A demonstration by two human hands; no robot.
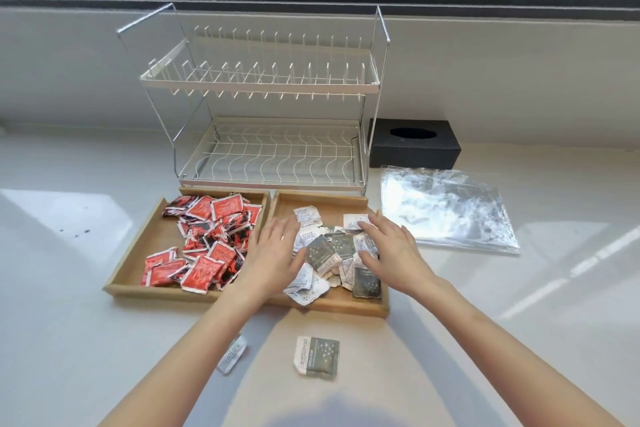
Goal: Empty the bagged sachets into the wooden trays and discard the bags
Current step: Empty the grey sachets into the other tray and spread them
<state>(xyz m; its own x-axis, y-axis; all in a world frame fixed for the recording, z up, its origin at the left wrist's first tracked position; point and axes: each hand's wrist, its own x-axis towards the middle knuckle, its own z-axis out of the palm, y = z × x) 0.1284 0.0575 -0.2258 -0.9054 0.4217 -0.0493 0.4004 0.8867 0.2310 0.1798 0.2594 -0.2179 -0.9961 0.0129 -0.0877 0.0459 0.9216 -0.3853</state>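
Two wooden trays sit side by side on the white counter. The left tray (138, 246) holds a heap of red sachets (211, 239). The right tray (322, 199) holds a pile of white and dark grey sachets (329, 253). My left hand (273, 253) lies flat on the left side of that pile, fingers spread. My right hand (391, 250) rests on its right side, fingers spread over the sachets. Neither hand grips anything. Two loose sachets lie on the counter in front of the trays: a grey one (317, 355) and a white one (232, 354) partly under my left forearm.
A flat stack of clear plastic bags (446, 208) lies right of the trays. A white two-tier wire dish rack (270, 121) stands behind the trays, with a black tissue box (412, 144) to its right. A window ledge runs along the back.
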